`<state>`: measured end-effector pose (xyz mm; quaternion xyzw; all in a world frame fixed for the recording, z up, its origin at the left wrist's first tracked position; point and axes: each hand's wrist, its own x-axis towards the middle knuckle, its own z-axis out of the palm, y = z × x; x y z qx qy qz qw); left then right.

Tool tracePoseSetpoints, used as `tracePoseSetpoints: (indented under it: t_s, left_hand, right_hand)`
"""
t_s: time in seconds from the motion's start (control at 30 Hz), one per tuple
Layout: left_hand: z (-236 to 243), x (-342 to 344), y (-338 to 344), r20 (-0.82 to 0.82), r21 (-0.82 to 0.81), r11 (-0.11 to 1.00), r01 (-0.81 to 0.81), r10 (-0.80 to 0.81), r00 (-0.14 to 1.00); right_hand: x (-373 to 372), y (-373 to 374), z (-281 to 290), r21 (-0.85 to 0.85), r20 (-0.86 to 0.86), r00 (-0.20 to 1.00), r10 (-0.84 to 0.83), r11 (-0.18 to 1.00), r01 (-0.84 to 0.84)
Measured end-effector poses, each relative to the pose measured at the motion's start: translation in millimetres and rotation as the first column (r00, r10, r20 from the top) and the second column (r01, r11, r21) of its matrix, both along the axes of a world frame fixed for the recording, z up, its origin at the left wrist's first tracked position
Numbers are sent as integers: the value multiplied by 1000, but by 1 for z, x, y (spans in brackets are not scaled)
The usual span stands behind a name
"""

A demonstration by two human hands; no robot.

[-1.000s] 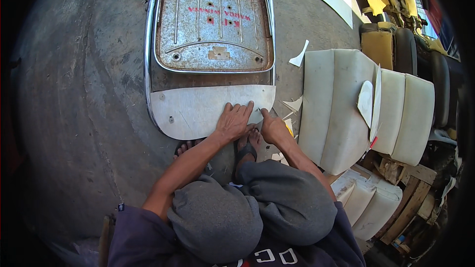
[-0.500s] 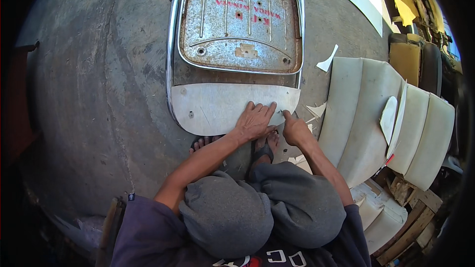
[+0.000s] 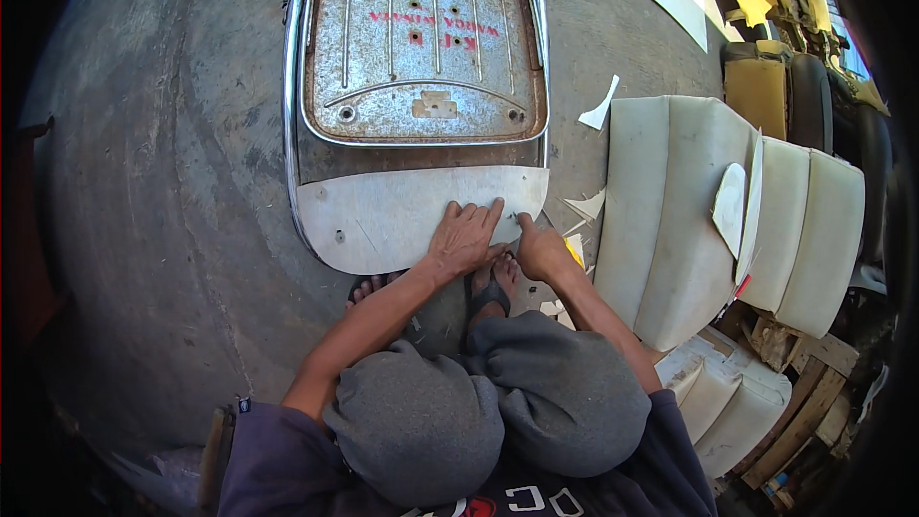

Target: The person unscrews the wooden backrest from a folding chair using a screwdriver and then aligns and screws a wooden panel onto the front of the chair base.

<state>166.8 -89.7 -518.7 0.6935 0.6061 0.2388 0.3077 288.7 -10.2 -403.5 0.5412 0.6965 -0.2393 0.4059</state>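
Beyond the panel (image 3: 392,220) lies the seat pan (image 3: 426,53), between two tubes (image 3: 290,86). On the panel's right half rests the left hand (image 3: 465,237), the right hand (image 3: 542,254) at its right end; right of the panel lie scraps (image 3: 588,204), then cushions (image 3: 637,211).

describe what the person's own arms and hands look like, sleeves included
The left hand and right hand are bare, as are both forearms. The left sleeve is short and dark purple, with a small dark tag at its hem; the right sleeve looks darker, nearly navy.
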Motion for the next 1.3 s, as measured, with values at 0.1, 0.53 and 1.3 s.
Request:
tracePoseSetpoints:
  t_s: [0.1, 0.53, 1.3]
  left_hand:
    - [-3, 7, -7, 18, -10, 1000, 15, -15, 1000]
    - [4, 1, -19, 20, 22, 1000, -6, 5, 1000]
    - [15, -18, -23, -58, 53, 997, 47, -44, 997]
  right_hand:
    - [-13, 23, 6, -140, 71, 996, 60, 989, -50]
    - [-24, 26, 30, -206, 3, 959, -284, 938, 278]
    - [19, 59, 17, 112, -273, 627, 730, 671, -732]
